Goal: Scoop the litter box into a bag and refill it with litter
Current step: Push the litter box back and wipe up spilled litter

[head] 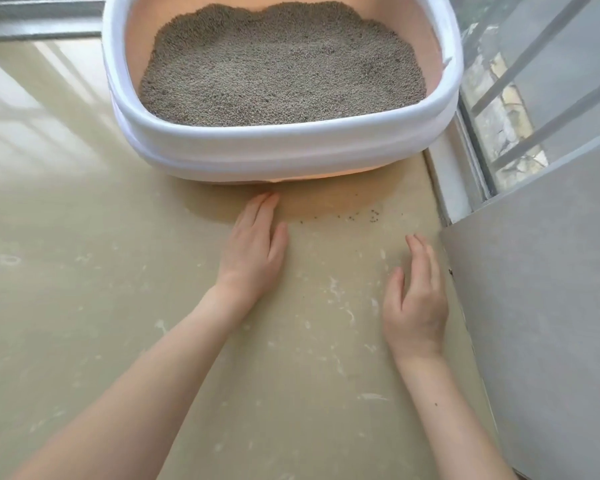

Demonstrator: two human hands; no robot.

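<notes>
A litter box (pixel 278 150) with a white rim and a pale pink inside stands on the floor ahead of me. Grey litter (pixel 281 67) fills its bottom, heaped higher toward the back. My left hand (pixel 253 251) lies flat, palm down, just in front of the box, its fingertips close to the box's base. My right hand (pixel 416 299) hovers on edge to the right, fingers straight and together, near the grey wall. Both hands hold nothing. No scoop, bag or litter sack is in view.
A few spilled litter grains (pixel 361 216) dot the beige floor (pixel 84 271) in front of the box. A grey wall panel (pixel 551 306) rises on the right. A glass window with a metal rail (pixel 520 109) runs behind it, close to the box's right side.
</notes>
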